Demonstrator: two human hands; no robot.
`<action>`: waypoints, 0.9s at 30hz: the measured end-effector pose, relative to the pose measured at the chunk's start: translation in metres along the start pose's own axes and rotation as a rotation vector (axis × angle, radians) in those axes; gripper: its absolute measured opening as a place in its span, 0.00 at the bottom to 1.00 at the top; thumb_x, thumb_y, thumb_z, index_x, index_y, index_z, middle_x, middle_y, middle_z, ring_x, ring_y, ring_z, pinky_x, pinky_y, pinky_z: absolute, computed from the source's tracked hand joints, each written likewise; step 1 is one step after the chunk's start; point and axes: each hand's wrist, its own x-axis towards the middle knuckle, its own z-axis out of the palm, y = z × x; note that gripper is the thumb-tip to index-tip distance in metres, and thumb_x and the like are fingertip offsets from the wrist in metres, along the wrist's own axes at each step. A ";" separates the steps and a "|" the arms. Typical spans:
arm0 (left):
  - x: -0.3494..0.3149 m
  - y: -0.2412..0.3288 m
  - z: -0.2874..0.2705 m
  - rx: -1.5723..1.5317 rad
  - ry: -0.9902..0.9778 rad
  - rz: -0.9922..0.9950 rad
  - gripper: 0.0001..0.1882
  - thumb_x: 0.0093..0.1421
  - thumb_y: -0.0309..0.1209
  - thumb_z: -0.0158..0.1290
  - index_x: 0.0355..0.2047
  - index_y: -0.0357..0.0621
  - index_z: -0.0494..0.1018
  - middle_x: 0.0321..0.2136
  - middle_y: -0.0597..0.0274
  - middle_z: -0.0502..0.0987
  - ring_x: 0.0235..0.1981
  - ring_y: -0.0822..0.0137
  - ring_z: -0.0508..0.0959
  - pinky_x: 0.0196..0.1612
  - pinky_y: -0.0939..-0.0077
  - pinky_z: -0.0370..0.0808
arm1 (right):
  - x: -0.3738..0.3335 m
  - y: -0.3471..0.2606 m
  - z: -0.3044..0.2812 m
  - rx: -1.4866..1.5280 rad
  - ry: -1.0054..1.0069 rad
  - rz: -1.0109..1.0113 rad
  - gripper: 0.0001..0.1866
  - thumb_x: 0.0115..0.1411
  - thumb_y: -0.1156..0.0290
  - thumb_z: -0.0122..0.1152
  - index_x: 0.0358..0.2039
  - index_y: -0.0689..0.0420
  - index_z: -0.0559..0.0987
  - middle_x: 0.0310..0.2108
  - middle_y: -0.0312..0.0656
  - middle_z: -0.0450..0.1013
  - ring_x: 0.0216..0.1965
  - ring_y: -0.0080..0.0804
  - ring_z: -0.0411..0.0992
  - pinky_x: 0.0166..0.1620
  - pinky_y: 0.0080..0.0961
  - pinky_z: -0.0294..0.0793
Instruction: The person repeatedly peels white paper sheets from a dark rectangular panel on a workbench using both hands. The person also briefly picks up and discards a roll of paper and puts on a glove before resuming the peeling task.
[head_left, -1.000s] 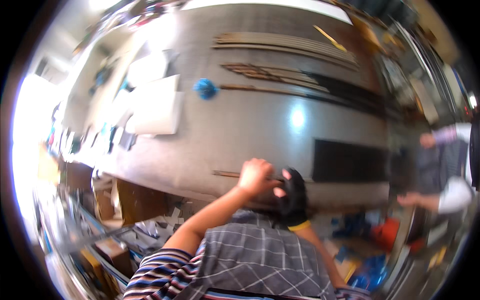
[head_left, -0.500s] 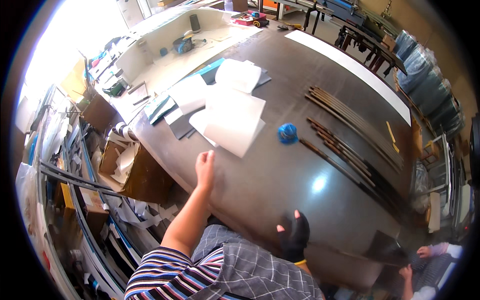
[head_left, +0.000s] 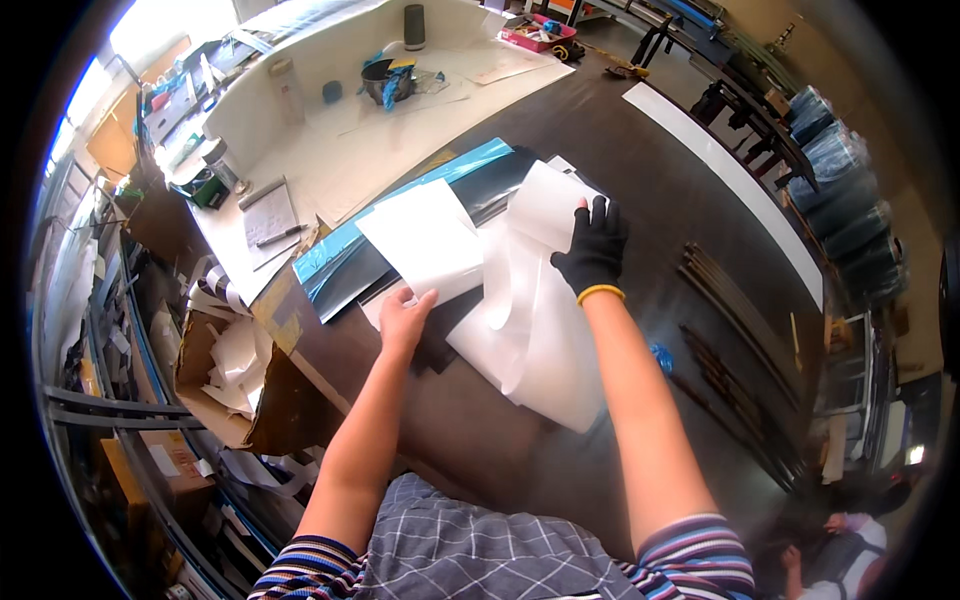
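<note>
My bare left hand [head_left: 404,318] grips the near edge of a flat white sheet [head_left: 428,235] between thumb and fingers. My right hand [head_left: 592,252], in a black fingerless glove with a yellow cuff, lies with fingers stretched out on the right edge of a curled white sheet [head_left: 545,335]. That larger sheet bends over itself and hangs toward me. Under both lie dark panels and a strip with shiny blue film [head_left: 345,258]. How many pieces are stacked there is hidden.
Dark rods [head_left: 735,300] and a blue ball of film [head_left: 661,357] lie right on the dark table [head_left: 480,440]. A cardboard box [head_left: 215,400] of white scraps stands left. Beyond are a notepad [head_left: 270,222], a pen and a bucket [head_left: 385,80]. Another person [head_left: 840,550] sits lower right.
Both hands have moved forward onto the white sheets; before, they were apart from them. The left has taken hold of a sheet edge. The view has shifted closer to the stack.
</note>
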 end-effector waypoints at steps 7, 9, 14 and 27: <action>-0.012 0.029 -0.014 -0.204 0.036 0.253 0.13 0.56 0.28 0.59 0.39 0.32 0.76 0.33 0.62 0.78 0.34 0.71 0.76 0.44 0.77 0.72 | 0.036 0.063 0.072 0.242 0.184 0.154 0.10 0.51 0.62 0.65 0.32 0.51 0.80 0.43 0.45 0.75 0.50 0.45 0.71 0.55 0.37 0.68; -0.041 0.044 -0.055 -0.450 0.005 0.167 0.13 0.56 0.25 0.58 0.41 0.33 0.75 0.36 0.62 0.78 0.37 0.70 0.76 0.44 0.76 0.72 | 0.026 0.080 0.063 0.387 0.107 0.193 0.11 0.51 0.66 0.65 0.35 0.53 0.80 0.43 0.46 0.76 0.46 0.48 0.73 0.52 0.34 0.71; -0.133 0.016 -0.113 -0.189 -0.277 0.074 0.17 0.54 0.25 0.55 0.45 0.36 0.73 0.35 0.57 0.80 0.36 0.60 0.79 0.42 0.69 0.75 | -0.066 0.098 0.081 0.572 0.039 -0.007 0.20 0.52 0.71 0.64 0.47 0.55 0.76 0.52 0.47 0.72 0.52 0.50 0.70 0.56 0.35 0.68; -0.224 -0.036 -0.037 -0.637 -0.756 -0.503 0.26 0.57 0.28 0.57 0.55 0.36 0.67 0.47 0.55 0.75 0.47 0.64 0.75 0.49 0.67 0.71 | -0.298 -0.039 0.029 0.667 -0.079 0.032 0.31 0.48 0.70 0.68 0.55 0.54 0.71 0.60 0.47 0.65 0.61 0.51 0.60 0.67 0.49 0.51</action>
